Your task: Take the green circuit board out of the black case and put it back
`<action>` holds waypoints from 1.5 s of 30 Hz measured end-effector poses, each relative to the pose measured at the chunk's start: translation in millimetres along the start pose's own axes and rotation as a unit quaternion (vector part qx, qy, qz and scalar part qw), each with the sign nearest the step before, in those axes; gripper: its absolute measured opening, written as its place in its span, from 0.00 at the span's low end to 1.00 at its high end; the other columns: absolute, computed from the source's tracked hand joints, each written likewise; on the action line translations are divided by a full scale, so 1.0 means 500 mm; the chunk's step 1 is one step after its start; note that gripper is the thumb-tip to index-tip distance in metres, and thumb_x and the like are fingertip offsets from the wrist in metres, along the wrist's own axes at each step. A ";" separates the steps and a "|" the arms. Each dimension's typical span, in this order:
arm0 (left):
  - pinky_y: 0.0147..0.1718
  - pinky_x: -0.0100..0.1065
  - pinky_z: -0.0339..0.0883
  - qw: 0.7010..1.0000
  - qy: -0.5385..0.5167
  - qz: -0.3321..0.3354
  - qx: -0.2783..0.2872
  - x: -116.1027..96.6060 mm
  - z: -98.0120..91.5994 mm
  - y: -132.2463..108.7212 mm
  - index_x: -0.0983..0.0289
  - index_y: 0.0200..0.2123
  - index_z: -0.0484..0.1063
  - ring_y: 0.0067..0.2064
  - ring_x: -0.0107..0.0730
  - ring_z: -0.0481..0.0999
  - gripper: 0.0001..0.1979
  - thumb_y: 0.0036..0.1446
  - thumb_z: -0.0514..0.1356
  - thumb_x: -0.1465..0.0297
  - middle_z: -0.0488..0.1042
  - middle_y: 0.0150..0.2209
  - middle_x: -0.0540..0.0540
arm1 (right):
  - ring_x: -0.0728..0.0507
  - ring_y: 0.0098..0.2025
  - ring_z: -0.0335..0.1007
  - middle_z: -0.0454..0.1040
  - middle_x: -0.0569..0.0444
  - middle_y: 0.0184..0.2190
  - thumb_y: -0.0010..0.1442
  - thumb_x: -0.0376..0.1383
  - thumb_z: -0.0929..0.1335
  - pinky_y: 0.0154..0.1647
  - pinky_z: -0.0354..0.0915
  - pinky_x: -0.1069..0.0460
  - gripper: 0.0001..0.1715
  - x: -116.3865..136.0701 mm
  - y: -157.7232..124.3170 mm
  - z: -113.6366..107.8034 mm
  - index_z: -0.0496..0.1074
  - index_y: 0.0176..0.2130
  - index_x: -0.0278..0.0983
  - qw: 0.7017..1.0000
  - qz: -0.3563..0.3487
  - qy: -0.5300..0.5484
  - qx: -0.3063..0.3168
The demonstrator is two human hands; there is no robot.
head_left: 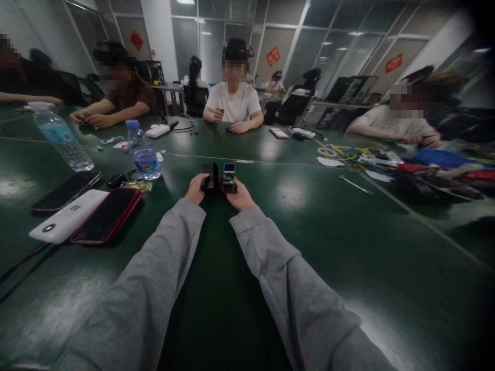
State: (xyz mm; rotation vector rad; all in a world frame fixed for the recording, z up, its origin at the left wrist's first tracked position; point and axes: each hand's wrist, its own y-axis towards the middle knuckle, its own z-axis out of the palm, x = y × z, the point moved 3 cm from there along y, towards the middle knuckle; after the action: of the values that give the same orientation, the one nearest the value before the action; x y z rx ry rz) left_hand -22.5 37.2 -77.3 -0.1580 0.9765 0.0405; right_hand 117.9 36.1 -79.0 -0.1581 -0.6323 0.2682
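Note:
Both my arms in grey sleeves reach forward over the dark green table [309, 221]. My left hand [196, 188] is closed around a small black box-like part [211, 176]. My right hand [240, 196] grips a small electronic module [229, 178] with a pale blue square top and a green board below. The two parts are held side by side, touching or nearly touching, just above the table.
To my left lie a red-cased phone [106, 215], a white power bank [67, 216], a black phone [66, 190] and two water bottles [143, 152] [62, 136]. Cables and tools [353, 184] clutter the right. Several other people sit around the table's far side.

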 end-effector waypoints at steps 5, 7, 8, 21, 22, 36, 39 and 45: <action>0.41 0.31 0.71 0.998 -0.011 0.055 -0.006 0.002 0.006 -0.002 0.65 0.35 0.73 0.39 0.32 0.78 0.13 0.43 0.68 0.74 0.77 0.31 0.50 | 0.47 0.30 0.77 0.79 0.56 0.27 0.70 0.34 0.58 0.30 0.74 0.54 0.16 0.000 0.000 -0.002 0.72 0.48 0.36 1.000 0.001 -0.005 -0.012; 0.44 0.33 0.71 0.998 -0.008 0.065 -0.009 0.005 0.006 -0.002 0.65 0.38 0.73 0.41 0.32 0.78 0.16 0.42 0.69 0.73 0.78 0.35 0.52 | 0.47 0.31 0.77 0.79 0.57 0.28 0.69 0.34 0.59 0.32 0.74 0.53 0.16 -0.001 0.001 -0.004 0.72 0.49 0.37 1.000 -0.001 -0.002 -0.017; 0.46 0.34 0.71 0.998 -0.004 0.067 -0.010 0.006 0.005 -0.001 0.65 0.39 0.73 0.43 0.33 0.78 0.17 0.43 0.69 0.73 0.78 0.37 0.54 | 0.48 0.31 0.77 0.79 0.57 0.28 0.69 0.34 0.59 0.33 0.75 0.53 0.15 -0.001 0.002 -0.005 0.72 0.49 0.38 1.000 -0.002 -0.001 -0.019; 0.57 0.39 0.63 0.978 0.154 0.137 -0.033 -0.023 0.040 -0.006 0.64 0.41 0.75 0.56 0.43 0.71 0.21 0.40 0.72 0.75 0.76 0.48 0.59 | 0.51 0.29 0.73 0.76 0.62 0.27 0.65 0.29 0.62 0.30 0.71 0.57 0.09 -0.013 0.018 -0.012 0.69 0.37 0.40 0.998 -0.046 -0.052 -0.014; 0.57 0.39 0.63 0.976 0.162 0.141 -0.040 -0.025 0.039 -0.004 0.64 0.41 0.75 0.56 0.43 0.71 0.22 0.39 0.72 0.75 0.76 0.47 0.59 | 0.51 0.28 0.72 0.76 0.62 0.27 0.65 0.29 0.62 0.30 0.71 0.57 0.09 -0.015 0.019 -0.011 0.69 0.37 0.41 0.997 -0.049 -0.060 -0.017; 0.61 0.40 0.54 0.954 0.226 0.181 -0.080 -0.025 0.032 -0.011 0.63 0.48 0.71 0.60 0.47 0.68 0.32 0.36 0.75 0.72 0.73 0.52 0.62 | 0.52 0.29 0.73 0.75 0.64 0.28 0.66 0.30 0.62 0.37 0.71 0.57 0.09 -0.028 0.018 0.005 0.70 0.40 0.42 0.985 -0.087 -0.150 -0.025; 0.59 0.39 0.58 0.965 0.197 0.156 -0.077 -0.016 0.024 -0.002 0.63 0.46 0.72 0.59 0.46 0.69 0.31 0.36 0.75 0.74 0.74 0.50 0.61 | 0.51 0.34 0.74 0.77 0.63 0.31 0.65 0.31 0.63 0.42 0.71 0.55 0.09 -0.030 0.013 0.011 0.71 0.41 0.42 0.983 -0.100 -0.155 -0.010; 0.42 0.33 0.70 0.997 0.050 0.017 -0.058 0.004 0.001 0.010 0.64 0.41 0.72 0.41 0.35 0.78 0.15 0.48 0.66 0.76 0.78 0.36 0.53 | 0.50 0.35 0.73 0.78 0.59 0.29 0.67 0.39 0.62 0.43 0.70 0.54 0.13 -0.015 -0.005 0.023 0.75 0.42 0.39 0.987 -0.046 -0.144 0.053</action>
State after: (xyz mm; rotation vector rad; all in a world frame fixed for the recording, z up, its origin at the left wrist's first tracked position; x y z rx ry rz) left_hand -21.3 42.2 -79.4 -0.2512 1.0781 0.1219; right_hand 105.9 32.1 -73.6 0.0138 -0.9080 0.2358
